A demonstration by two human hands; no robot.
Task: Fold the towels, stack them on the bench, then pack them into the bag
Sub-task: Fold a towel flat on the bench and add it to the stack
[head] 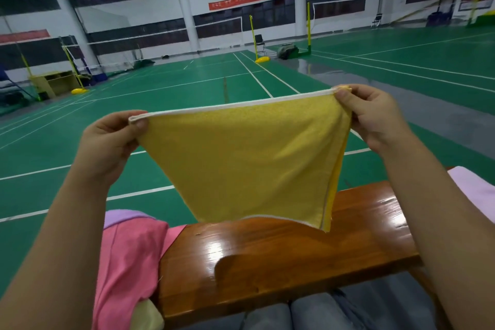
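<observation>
A yellow towel (241, 158) with a white hem hangs in the air, doubled over, above the glossy wooden bench (281, 254). My left hand (109, 142) pinches its top left corner and my right hand (375, 118) pinches its top right corner, stretching the top edge taut. The towel's lower edge hangs just over the bench's far side. A pink towel (126, 262) lies crumpled over the bench's left end, with a purple towel (123, 215) under it and a pale yellow one (146, 315) below. A light pink towel (476, 187) lies at the right end. No bag is in view.
My knees in blue jeans (308, 313) sit against the bench's near side. Beyond the bench spreads a green badminton court floor (187, 94) with white lines, net posts (253, 37) and a chair (259, 40) far off.
</observation>
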